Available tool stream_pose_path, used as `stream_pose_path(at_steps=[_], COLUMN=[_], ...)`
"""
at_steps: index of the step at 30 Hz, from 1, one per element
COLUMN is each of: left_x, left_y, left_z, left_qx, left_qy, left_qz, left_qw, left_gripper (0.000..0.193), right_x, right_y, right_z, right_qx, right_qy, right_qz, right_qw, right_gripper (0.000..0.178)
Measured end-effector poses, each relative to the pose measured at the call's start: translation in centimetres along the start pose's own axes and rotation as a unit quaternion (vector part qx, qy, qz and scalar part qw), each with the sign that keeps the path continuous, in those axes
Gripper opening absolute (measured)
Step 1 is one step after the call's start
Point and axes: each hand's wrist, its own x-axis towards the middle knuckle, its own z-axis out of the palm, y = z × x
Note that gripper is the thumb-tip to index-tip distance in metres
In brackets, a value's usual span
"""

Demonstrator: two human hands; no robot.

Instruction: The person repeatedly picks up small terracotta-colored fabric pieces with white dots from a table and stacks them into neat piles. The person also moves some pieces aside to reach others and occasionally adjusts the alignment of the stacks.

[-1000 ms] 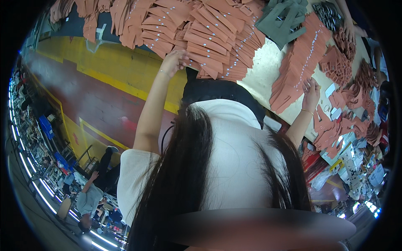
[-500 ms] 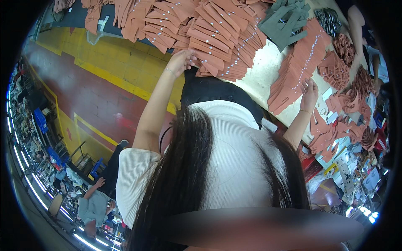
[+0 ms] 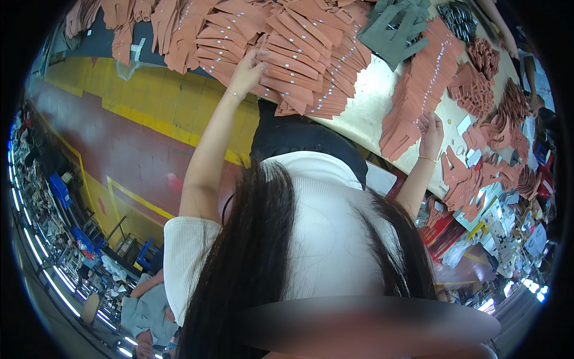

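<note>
My left hand [image 3: 249,73] is at the near left edge of a broad spread of rust-coloured fabric pieces [image 3: 290,66]. Its fingers are bent and apart, the tips touching the overlapping pieces, with no piece visibly gripped. Small white labels run in rows along the pieces. My right hand [image 3: 431,131] is by the near end of a long fanned stack of rust fabric pieces [image 3: 412,99]. Its fingers are loosely curled and apart, and nothing shows in them. Dark green fabric pieces [image 3: 391,33] lie between the two spreads.
The pale table [image 3: 366,99] runs from far left to near right. Bundled rust pieces [image 3: 472,90] and a dark bundle [image 3: 457,21] lie at right, near another person's arm [image 3: 502,33]. A seated person [image 3: 149,311] is at lower left. The floor [image 3: 131,131] is yellow and red.
My left hand has moved a little left and farther over the fabric pieces, its fingers more bent. My right hand has shifted slightly left. The whole view has shifted a little.
</note>
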Motion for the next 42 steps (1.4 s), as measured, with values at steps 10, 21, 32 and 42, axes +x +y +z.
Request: stream_pose_path(at_steps=[10,21,32,42], left_x=[2.3,6.1,10.5,23.9], left_y=[4.2,5.8,8.4,9.1], left_z=[0.3,1.6,-2.6,-4.7], left_qx=[0.056,0.131,-0.071,-0.199], left_qy=[-0.046,-0.082,-0.025,0.083], left_qz=[0.026,0.017,0.007,-0.121], left_qw=[0.997,0.988,0.997,0.969], left_gripper=[0.059,0.061,0.03,0.025], right_x=[-0.1,2.9,5.9,8.0], right_y=[0.0,-2.0,-2.0,-2.1], right_z=[0.0,0.8,18.0,27.1], right_qx=[-0.002,-0.007,-0.119,-0.224], right_qy=[0.02,0.015,-0.214,-0.262], right_qz=[0.009,-0.01,0.0,0.147], right_qw=[1.0,1.0,0.97,0.927], right_gripper=[0.022,0.026,0.032,0.046])
